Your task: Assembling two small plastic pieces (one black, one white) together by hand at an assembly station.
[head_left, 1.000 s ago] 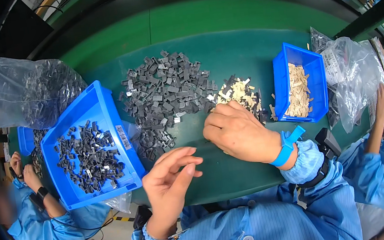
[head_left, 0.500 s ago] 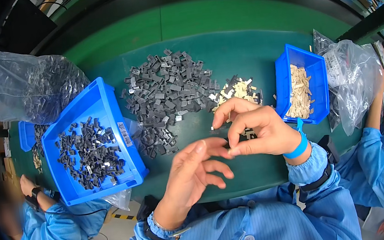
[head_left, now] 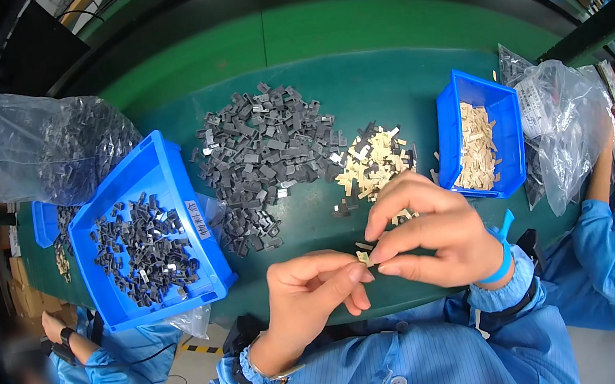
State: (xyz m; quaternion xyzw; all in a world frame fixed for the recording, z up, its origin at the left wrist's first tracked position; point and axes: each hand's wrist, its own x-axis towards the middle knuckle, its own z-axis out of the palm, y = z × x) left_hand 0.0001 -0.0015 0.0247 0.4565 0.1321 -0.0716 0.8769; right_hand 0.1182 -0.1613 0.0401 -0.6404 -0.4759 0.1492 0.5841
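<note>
Close to the table's front edge, my left hand [head_left: 310,287] has thumb and forefinger pinched on a small cream-coloured plastic piece [head_left: 364,257]. A dark bit shows beside it, partly hidden by the fingers. My right hand [head_left: 435,234], with a blue band at the wrist, meets the same piece from the right, its thumb and fingertips bent closely about it. Just beyond the right hand lies a pile of cream pieces [head_left: 373,161] mixed with some dark ones. Farther left spreads a large heap of dark grey plastic parts [head_left: 266,139].
On the left stands a blue bin [head_left: 213,269] of small black parts, a clear bag [head_left: 11,155] of dark parts behind it. A smaller blue bin [head_left: 450,124] of cream pieces stands right, next to clear bags [head_left: 568,129]. People in blue sit on both sides.
My left hand has gone from loosely spread fingers to a pinch at the cream piece. My right hand has shifted slightly right and nearer to me, uncovering more of the cream pile.
</note>
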